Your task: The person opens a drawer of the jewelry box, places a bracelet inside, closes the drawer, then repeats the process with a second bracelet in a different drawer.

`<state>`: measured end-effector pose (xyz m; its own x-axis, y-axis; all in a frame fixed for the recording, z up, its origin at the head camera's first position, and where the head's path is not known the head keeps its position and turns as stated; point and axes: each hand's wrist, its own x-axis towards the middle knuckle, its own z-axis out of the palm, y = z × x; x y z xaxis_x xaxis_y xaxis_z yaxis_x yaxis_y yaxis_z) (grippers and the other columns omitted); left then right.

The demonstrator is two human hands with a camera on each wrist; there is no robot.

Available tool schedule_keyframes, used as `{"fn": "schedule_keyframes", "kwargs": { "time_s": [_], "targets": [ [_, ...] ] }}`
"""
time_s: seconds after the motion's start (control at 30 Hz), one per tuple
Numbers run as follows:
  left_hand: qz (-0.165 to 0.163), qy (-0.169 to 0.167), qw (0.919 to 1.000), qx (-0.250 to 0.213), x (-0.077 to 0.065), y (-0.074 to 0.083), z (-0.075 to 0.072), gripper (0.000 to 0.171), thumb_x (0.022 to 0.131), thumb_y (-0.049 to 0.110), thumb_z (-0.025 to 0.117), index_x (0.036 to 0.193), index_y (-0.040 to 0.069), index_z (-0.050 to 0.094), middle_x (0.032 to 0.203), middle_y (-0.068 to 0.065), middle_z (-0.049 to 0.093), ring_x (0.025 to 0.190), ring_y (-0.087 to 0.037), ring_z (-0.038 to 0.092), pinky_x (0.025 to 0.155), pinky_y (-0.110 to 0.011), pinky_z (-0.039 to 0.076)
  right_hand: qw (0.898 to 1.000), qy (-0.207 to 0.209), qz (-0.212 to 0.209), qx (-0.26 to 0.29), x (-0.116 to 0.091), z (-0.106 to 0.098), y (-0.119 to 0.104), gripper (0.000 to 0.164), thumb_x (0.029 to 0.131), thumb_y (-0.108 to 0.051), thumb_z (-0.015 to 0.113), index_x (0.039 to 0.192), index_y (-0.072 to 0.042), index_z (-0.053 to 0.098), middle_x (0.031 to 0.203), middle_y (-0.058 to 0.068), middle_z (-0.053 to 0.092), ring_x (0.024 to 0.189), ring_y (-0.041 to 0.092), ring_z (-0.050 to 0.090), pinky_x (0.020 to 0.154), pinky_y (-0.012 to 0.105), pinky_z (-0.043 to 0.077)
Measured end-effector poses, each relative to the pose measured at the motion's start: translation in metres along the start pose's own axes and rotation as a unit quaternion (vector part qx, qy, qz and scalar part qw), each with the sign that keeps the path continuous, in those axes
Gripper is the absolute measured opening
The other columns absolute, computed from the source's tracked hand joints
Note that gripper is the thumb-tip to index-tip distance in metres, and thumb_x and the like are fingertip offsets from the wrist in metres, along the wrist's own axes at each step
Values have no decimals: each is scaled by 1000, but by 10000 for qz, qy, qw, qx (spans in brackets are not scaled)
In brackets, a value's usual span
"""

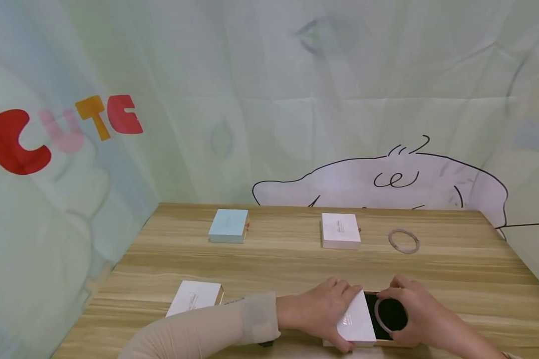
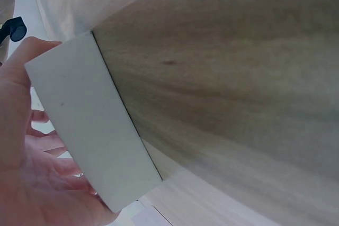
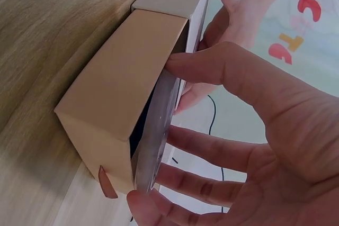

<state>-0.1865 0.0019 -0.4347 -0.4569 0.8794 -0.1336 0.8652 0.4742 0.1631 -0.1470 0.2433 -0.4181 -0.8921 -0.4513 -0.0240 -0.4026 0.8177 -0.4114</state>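
Note:
At the table's front right, my left hand (image 1: 316,309) grips the white sleeve (image 1: 358,324) of a gift box, thumb at its near edge and fingers over the far side. A tan drawer (image 3: 114,72) with a dark lining is pulled partway out to the right. My right hand (image 1: 424,316) pinches a pale, translucent bangle (image 1: 378,314) between thumb and fingers, over the dark lining. In the right wrist view the bangle tilts at the drawer's opening, partly inside its rim. The left wrist view shows the sleeve's plain end (image 2: 95,125) against the palm.
A light blue box (image 1: 228,223) and a white box (image 1: 340,228) stand along the back of the wooden table (image 1: 278,259). A second bangle (image 1: 404,251) lies at the back right. Another white box (image 1: 195,295) sits front left, partly behind the left sleeve. A printed curtain hangs behind.

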Motion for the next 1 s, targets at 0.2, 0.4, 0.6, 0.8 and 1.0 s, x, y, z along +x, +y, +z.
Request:
{"fn": "schedule_keyframes", "kwargs": {
  "time_s": [0.2, 0.4, 0.6, 0.8, 1.0],
  "targets": [
    [-13, -22, 10000, 26, 1, 0, 0, 106, 79, 69, 69, 155, 6, 28, 139, -2, 47, 117, -8, 42, 99, -19, 33, 9997, 93, -229, -24, 0, 2, -1, 59, 55, -25, 95, 108, -6, 74, 94, -4, 48, 83, 17, 46, 67, 29, 44],
    [-10, -37, 10000, -1, 0, 0, 0, 106, 79, 68, 69, 155, 6, 28, 138, -1, 47, 116, -7, 42, 98, -18, 33, 9999, -14, -148, 9, 2, 1, -1, 60, 56, -26, 95, 109, -7, 74, 95, -3, 49, 84, 17, 46, 67, 30, 44],
    [14, -19, 10000, 19, 0, 0, -1, 106, 79, 68, 69, 154, 5, 29, 138, -1, 47, 116, -8, 42, 98, -18, 33, 9999, -112, -101, 22, 4, 0, -2, 62, 57, -28, 95, 110, -6, 74, 96, -3, 50, 85, 18, 47, 68, 31, 45],
    [21, -23, 10000, -22, 0, -1, -2, 105, 80, 67, 69, 154, 5, 29, 138, -2, 47, 116, -8, 42, 98, -18, 34, 9998, -116, -133, 30, 5, 0, -2, 62, 58, -28, 95, 110, -4, 73, 96, -2, 51, 84, 18, 47, 67, 30, 45],
    [22, -6, 10000, -33, -1, 0, -1, 105, 80, 66, 70, 154, 5, 29, 137, -2, 48, 115, -8, 42, 97, -18, 34, 9999, -122, -101, 42, 6, 1, -3, 64, 57, -27, 96, 111, -3, 73, 96, 0, 51, 84, 19, 48, 67, 31, 45]
  ]
}}
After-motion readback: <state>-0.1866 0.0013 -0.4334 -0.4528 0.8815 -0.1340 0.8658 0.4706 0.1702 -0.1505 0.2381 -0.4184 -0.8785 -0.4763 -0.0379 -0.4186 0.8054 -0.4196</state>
